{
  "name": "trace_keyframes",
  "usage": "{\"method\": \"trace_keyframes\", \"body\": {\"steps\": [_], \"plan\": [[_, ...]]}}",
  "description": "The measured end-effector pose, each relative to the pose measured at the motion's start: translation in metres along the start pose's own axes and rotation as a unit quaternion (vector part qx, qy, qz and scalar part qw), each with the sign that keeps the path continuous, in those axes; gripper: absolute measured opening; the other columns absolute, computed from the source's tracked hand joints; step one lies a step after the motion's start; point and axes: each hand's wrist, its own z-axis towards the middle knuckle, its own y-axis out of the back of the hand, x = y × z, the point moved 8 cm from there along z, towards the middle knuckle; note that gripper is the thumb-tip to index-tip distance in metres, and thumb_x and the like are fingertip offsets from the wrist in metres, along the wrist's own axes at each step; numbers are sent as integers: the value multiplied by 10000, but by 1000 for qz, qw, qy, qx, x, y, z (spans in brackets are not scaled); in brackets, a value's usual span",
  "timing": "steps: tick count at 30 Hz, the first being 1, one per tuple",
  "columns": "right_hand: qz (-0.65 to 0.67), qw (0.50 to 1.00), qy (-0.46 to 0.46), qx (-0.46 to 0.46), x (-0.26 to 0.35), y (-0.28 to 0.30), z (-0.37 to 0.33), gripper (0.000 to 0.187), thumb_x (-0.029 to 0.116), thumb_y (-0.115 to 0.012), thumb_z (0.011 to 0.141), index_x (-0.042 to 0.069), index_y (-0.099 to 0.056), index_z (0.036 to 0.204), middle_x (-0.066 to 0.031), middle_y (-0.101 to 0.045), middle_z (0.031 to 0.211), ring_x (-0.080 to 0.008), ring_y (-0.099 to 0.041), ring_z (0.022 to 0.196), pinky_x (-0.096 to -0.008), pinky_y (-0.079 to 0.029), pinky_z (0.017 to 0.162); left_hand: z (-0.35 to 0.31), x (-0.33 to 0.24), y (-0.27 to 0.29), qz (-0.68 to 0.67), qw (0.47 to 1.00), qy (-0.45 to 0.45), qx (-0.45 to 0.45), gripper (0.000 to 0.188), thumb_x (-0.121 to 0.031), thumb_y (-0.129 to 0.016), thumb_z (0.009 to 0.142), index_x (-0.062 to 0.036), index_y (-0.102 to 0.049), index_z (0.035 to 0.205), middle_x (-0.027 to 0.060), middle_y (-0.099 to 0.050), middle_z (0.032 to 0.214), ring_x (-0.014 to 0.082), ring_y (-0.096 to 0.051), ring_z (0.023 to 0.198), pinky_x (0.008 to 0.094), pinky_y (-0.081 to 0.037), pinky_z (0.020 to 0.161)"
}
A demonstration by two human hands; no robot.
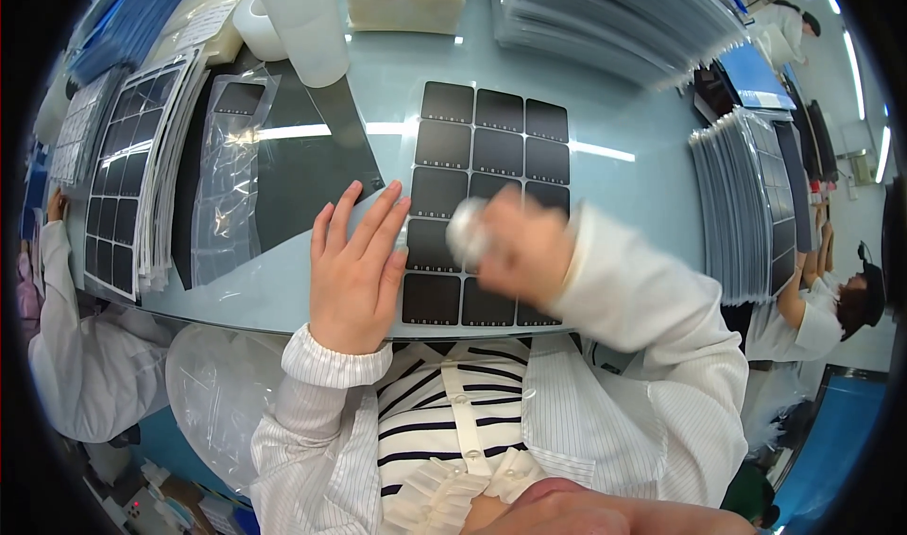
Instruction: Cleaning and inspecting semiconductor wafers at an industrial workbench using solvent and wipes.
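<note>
Left stack: thick pile of sheets [142, 166] near the left end, dark squares in rows on the top one, page edges a bit ragged.
Clear sleeve: wrinkly, shiny plastic sleeve [225, 190] with a dark square showing near its top; I can't tell if that's inside or underneath.
White roll: smooth and round [258, 26], up against a tall translucent cylinder [307, 25]. Can't make out any contents from my end.
Dark panel: flat, glossy panel [302, 171] under the sleeve, light streaking across it.
Left hand: I've got the left hand [357, 270] palm down, fingers moderately spread, nothing in its grip. Thumb and index are just beside the grid's left edge; can't tell if they're pressing it.
Cream stack: pale block of plasticky sheets [406, 4] at the far side.
Grid: dark rounded squares [439, 195], three across and five down, flat on the glossy table [642, 195].
Right hand: motion-blurred right hand [527, 247] over the grid's lower half, fingers curled round a whitish rounded thing [467, 234]. Too smeary for me to say what that is.
Right piles: clear plastic-looking sheets [609, 15] heaped far side, another layered stack [742, 204] nearer.
</note>
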Motion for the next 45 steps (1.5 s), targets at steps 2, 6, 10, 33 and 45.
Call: {"method": "trace_keyframes", "body": {"steps": [2, 6, 10, 33, 45], "plan": [[-54, 963, 196, 176, 53, -26, -15, 412, 103, -710, 629, 83, -588, 1021, -100, -558, 838, -256, -611, 594, -336, -515, 527, 2, 0, 2, -9, 1000, -3, -10, 426, -175, -451, 897, -85, -468, 1313, 41, -453, 1373, 330, -356, 1282, 465, -225, 1064], [-18, 982, -35, -184, -81, 46, 19, 249, 126, -638, 727, 30, -606, 954, -124, -618, 855, -262, -632, 738, -339, -509, 649, 1, 0, 3, -51, 997, -23, -52, 452, -175, -430, 910, -49, -415, 1344, 84, -475, 1336, 337, -382, 1256, 453, -235, 1059], [-68, 952, -106, -280, -84, 44, 12, 292, 148, -677, 717, 25, -602, 972, -139, -615, 883, -255, -627, 807, -345, -501, 709, -3, 13, 5, -154, 981, -5, -116, 474, -223, -412, 949, 12, -358, 1357, 185, -464, 1315, 344, -412, 1225, 428, -273, 1041], [-78, 975, -76, -195, -15, 7, 11, 259, 173, -670, 726, 35, -604, 935, -141, -611, 879, -321, -616, 765, -398, -505, 694, -25, 44, 8, -498, 850, 100, -138, 320, -217, -402, 976, 11, -601, 1082, 99, -635, 1031, 119, -579, 804, 226, -428, 691], [-68, 966, -73, -238, -23, 13, 4, 275, 194, -664, 734, 37, -608, 952, -129, -612, 891, -315, -620, 771, -379, -507, 689, -24, 39, 5, -482, 864, 93, -115, 289, -198, -441, 966, 17, -624, 1029, 67, -645, 946, 90, -553, 765, 207, -408, 670]]}}
